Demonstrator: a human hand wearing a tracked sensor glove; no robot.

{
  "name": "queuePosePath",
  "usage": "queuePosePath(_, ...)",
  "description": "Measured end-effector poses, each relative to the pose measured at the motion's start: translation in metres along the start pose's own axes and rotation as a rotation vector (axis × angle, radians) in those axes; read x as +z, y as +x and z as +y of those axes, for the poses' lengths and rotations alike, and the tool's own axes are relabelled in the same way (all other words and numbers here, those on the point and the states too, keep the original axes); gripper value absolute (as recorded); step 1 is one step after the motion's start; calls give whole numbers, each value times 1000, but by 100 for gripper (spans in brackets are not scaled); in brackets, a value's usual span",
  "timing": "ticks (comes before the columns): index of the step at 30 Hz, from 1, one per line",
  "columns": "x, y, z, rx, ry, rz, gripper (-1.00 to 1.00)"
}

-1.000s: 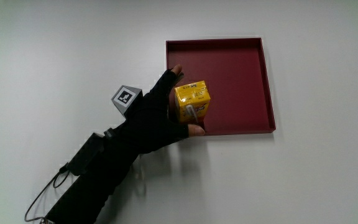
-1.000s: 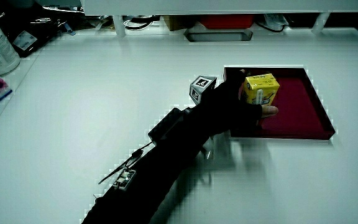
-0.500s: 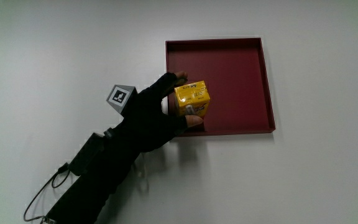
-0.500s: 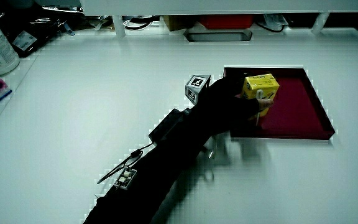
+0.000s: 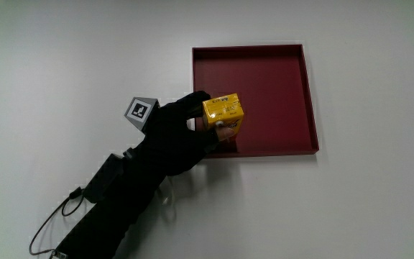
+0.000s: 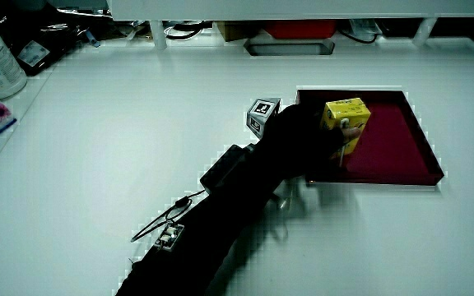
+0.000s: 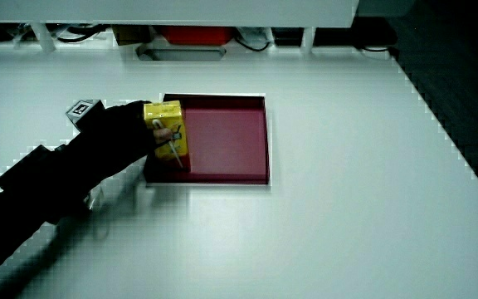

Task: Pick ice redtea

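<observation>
While gripped, carton in hand

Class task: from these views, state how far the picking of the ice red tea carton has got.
Done: the hand has reached the red tray and closed its fingers on the yellow ice red tea carton. In hand: the grasp, visible in both side views. Left: carrying the carton clear of the tray.

Tray on table. Carton upright in tray, at corner nearest person. Hand beside carton, over tray edge, fingers wrapped around carton. Forearm over table, nearer person than tray.
</observation>
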Motion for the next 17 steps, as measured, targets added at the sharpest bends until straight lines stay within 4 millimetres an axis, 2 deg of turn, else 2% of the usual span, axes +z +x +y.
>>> queuePosePath(8, 2, -1, -2, -23, 19, -60, 100)
queuePosePath(17, 17, 41, -7, -91, 13, -98, 100)
